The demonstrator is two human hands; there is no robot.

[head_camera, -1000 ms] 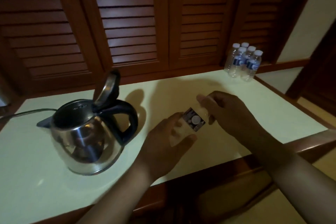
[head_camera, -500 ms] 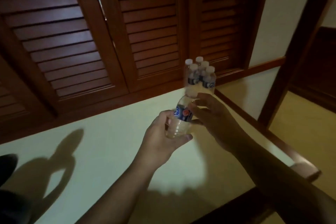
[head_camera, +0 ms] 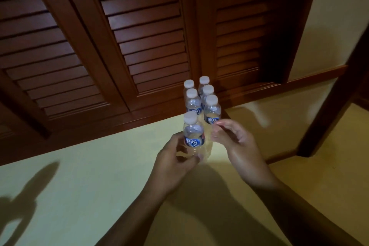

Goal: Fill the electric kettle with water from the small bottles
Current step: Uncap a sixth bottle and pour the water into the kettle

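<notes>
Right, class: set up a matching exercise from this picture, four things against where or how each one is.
Things:
1. left hand
2. right hand
3. bottle cluster
4. louvred doors

States:
A. open, beside the held bottle
B. standing capped on the counter
C. wrapped around a bottle
D. behind the counter, dark wood

Pairs: 1-C, 2-A, 3-B, 4-D

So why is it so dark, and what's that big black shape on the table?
Head view: dim, warm light. The black shapes on the table are shadows; the left one is probably the kettle's, though the kettle is out of view. The wide lens bends the shutters. The right hand looks slightly blurred beside the bottle in the left hand.
</notes>
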